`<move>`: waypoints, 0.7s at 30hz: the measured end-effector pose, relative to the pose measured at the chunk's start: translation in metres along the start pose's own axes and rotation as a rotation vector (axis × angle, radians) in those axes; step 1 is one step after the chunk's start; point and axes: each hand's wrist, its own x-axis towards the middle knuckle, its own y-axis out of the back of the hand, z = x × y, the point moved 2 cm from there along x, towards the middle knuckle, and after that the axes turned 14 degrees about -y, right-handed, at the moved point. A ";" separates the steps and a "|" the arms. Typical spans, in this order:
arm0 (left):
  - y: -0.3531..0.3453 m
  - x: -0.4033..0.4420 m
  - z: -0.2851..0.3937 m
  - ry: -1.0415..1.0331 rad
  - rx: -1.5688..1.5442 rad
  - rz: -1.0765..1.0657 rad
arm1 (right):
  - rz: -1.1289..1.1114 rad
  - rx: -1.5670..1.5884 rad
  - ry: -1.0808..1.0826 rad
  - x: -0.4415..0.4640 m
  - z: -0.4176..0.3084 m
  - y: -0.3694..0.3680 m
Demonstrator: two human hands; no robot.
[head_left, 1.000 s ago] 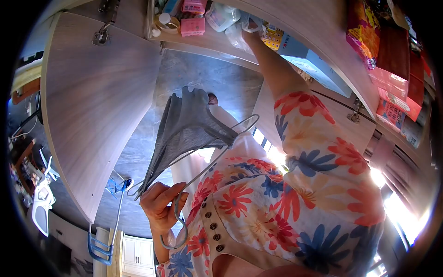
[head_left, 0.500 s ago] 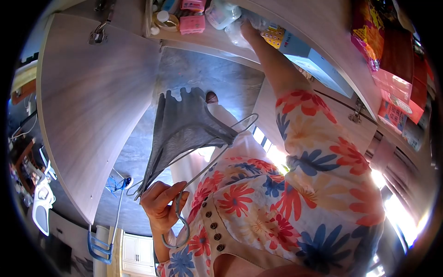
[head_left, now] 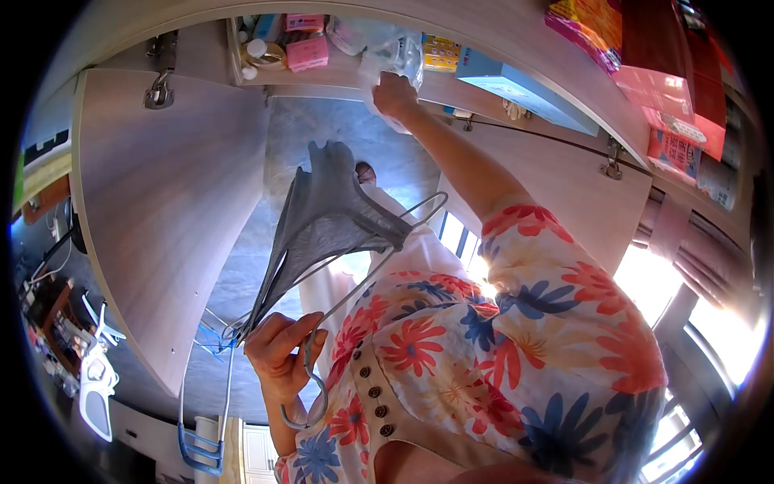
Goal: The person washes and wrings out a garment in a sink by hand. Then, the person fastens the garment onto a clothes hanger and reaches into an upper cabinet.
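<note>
My left hand (head_left: pixel 282 347) is closed on the wire of a hanger (head_left: pixel 355 292), close to its hook. A grey sleeveless garment (head_left: pixel 326 214) hangs spread on that hanger, in front of my body. At the top, my right hand (head_left: pixel 395 95) has its fingers closed on a clear plastic bag (head_left: pixel 387 64) at the front edge of the shelf (head_left: pixel 339 83). The bag's contents cannot be made out.
Pink boxes (head_left: pixel 307 54), a round-capped bottle (head_left: pixel 262 53), a yellow box (head_left: pixel 440 53) and a blue box (head_left: pixel 516 89) stand on the shelf. An open cabinet door (head_left: pixel 169 218) is at left, another (head_left: pixel 564 173) at right. Red packages (head_left: pixel 669 89) lie upper right.
My right hand has come back from inside the shelf, toward the left, pulling the plastic bag to the edge. The view has shifted slightly. My left hand still holds the hanger.
</note>
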 end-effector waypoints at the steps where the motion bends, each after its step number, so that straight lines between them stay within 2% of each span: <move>1: 0.000 -0.001 0.000 0.003 -0.010 -0.001 | 0.029 0.025 -0.022 0.000 0.002 -0.001; 4: 0.000 -0.003 0.000 0.008 -0.019 -0.007 | 0.076 0.114 -0.052 0.012 0.015 -0.015; 8: 0.002 -0.004 0.000 -0.012 0.005 -0.016 | 0.037 0.084 -0.200 0.029 0.039 -0.028; 11: 0.002 -0.004 0.000 -0.013 0.002 -0.011 | -0.010 0.150 -0.200 0.025 0.048 -0.021; 15: 0.001 -0.003 0.000 -0.020 0.009 -0.008 | 0.062 0.172 -0.130 0.042 0.059 -0.035; 17: 0.001 -0.001 0.000 -0.035 0.023 -0.012 | 0.160 0.288 -0.144 0.055 0.067 -0.039; 21: 0.002 -0.002 -0.003 -0.048 0.032 -0.011 | 0.285 0.345 -0.148 0.051 0.063 -0.021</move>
